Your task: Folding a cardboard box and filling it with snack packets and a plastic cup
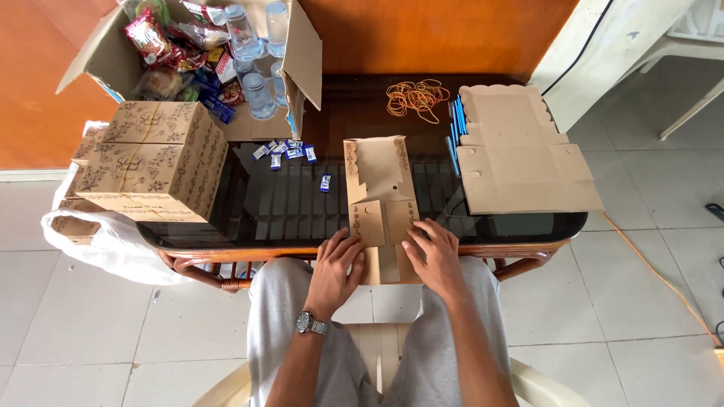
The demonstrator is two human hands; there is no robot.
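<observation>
seen from above, a seated person in grey trousers presses both hands onto a flat brown cardboard box blank (pixel 379 197) lying at the near edge of a dark glass-topped table (pixel 286 207). the left hand (pixel 337 265), a wristwatch (pixel 310 324) on its wrist, rests with fingers bent over the blank's near left flap, gripping nothing else; the right hand (pixel 434 252) lies beside it, fingers spread flat on the near right flap. the blank, printed with dark floral borders along its side strips, stretches away from the person toward the table's middle, its near end hanging just over the rim above the knees. to the right lies a stack of unfolded box blanks (pixel 520 154), with a row of blue pens (pixel 455 128) along its left side and a tangle of rubber bands (pixel 416 98) just beyond. small blue-and-white sachets (pixel 285 151) are scattered left of centre, 1 of them apart from the rest and nearer the blank. at the far left stand 2 assembled patterned boxes (pixel 154 160), stacked and tied with bands, above a white plastic bag (pixel 105 241). behind them, an open carton (pixel 219 56) holds snack packets and water bottles.
</observation>
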